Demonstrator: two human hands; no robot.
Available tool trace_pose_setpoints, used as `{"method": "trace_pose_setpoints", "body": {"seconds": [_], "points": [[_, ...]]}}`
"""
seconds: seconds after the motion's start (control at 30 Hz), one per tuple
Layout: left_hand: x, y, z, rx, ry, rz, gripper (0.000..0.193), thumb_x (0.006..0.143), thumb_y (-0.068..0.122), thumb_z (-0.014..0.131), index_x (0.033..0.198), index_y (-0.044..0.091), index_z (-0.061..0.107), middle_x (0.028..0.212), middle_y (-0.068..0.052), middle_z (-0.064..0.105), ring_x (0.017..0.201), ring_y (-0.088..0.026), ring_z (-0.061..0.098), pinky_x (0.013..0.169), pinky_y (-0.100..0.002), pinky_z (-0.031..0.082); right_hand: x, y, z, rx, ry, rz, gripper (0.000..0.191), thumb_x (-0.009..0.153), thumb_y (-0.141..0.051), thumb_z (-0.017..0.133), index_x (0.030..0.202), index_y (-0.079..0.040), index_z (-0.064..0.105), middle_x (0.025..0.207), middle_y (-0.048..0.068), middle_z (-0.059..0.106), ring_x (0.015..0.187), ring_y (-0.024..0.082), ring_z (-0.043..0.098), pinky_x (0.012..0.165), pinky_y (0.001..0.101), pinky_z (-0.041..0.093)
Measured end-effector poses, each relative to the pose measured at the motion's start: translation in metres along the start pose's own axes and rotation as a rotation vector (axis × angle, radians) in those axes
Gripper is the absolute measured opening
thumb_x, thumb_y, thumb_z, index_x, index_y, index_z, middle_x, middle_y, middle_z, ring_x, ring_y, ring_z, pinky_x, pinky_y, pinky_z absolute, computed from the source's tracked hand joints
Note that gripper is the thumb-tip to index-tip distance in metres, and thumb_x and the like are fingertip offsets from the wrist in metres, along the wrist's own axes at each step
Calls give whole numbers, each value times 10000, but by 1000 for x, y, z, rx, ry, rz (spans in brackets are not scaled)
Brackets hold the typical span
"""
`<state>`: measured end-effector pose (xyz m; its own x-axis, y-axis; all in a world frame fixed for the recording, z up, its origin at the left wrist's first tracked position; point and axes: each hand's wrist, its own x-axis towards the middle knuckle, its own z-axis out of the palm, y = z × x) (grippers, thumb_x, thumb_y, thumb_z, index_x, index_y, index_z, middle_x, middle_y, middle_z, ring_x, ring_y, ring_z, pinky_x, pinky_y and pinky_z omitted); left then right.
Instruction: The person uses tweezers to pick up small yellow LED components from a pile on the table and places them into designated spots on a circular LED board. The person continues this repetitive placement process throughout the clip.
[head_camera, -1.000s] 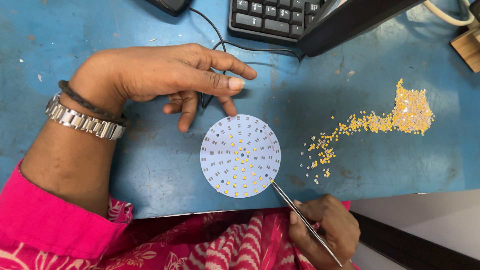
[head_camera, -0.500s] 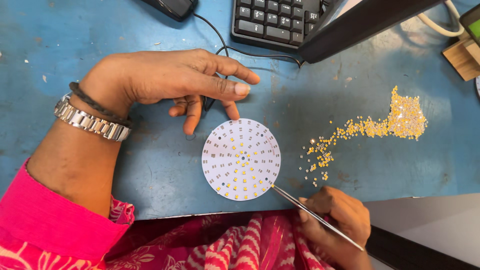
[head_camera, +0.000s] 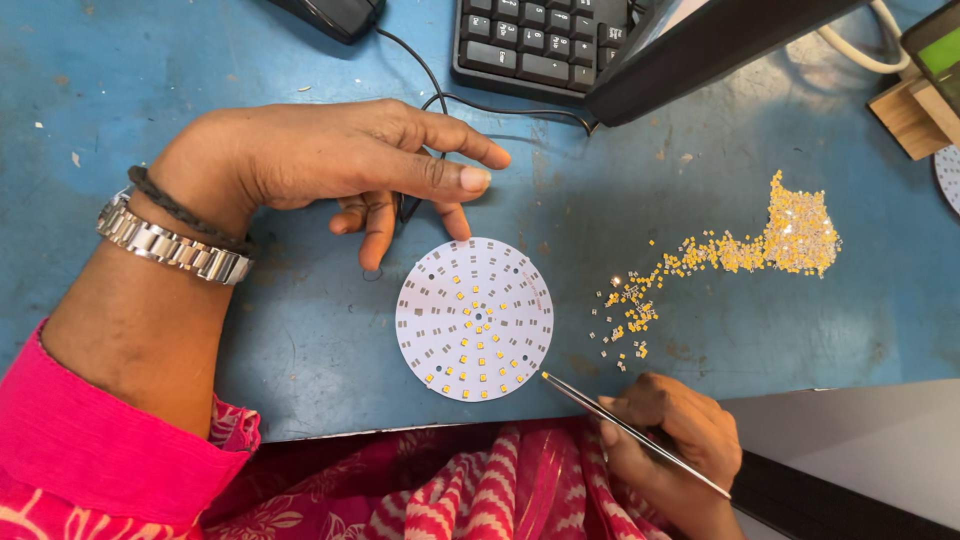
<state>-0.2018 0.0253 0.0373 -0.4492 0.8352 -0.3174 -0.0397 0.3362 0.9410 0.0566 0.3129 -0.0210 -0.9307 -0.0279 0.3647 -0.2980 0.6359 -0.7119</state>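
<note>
Blue bench (head_camera: 300, 350) fills the frame. Left hand (head_camera: 330, 160) hovers upper left, fingers loosely spread and holding nothing, fingertips down just above the round white board (head_camera: 474, 318) at centre, likely steadying it. Right hand (head_camera: 672, 430), lower right, pinches thin tweezers (head_camera: 630, 432), tip at the board's edge. Yellow chips (head_camera: 780, 240) are heaped within reach.

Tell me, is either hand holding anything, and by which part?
The right hand grips thin metal tweezers along the rear half, their tip at the round white circuit board's edge. The left hand holds nothing; its fingertips rest just above the board.
</note>
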Motion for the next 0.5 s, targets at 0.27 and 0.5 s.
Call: {"method": "trace_pose_setpoints", "body": {"seconds": [0.27,0.5], "points": [[1,1,-1,-9,-45,-36,831,758,547,645,1498,203,485,1037,-85,827,413,-154,677,287,-232,413,-24,14,-12,1360,177,420,164,1017,-141,663,960,-27,560,769,53,530,666,136,431,576,280,351],[1,-2,-1,17,23,-224,805,777,620,689,1485,281,510,1045,-70,800,356,-194,639,314,-292,390,-7,16,-18,1927,97,704,172,999,-189,560,964,-22,538,734,-2,477,639,70,410,532,219,359]]}}
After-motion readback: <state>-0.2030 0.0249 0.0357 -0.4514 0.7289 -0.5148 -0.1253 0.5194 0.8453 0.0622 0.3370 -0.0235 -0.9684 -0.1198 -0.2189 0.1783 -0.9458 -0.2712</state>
